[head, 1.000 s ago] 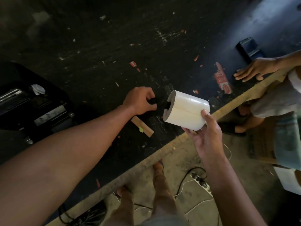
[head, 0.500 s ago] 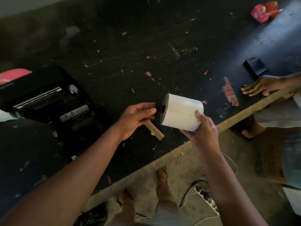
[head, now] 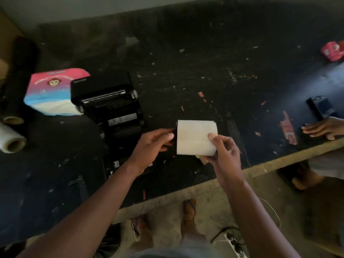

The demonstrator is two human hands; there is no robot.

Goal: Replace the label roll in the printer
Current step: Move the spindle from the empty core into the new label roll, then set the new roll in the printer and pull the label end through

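A white label roll is held sideways above the dark table, near its front edge. My right hand grips the roll's right end, thumb on top. My left hand pinches a small black part at the roll's left end; that part is mostly hidden by my fingers. The black label printer stands open on the table just left of my left hand, its rollers and empty bay showing.
A pink, blue and white pack lies left of the printer. Rolls of clear film sit at the far left. Another person's hand rests on the table at right beside a black device. A power strip lies on the floor.
My head has turned left, bringing the printer into fuller view. The roll has turned level and square to me. My left hand has closed in on the roll's left end.
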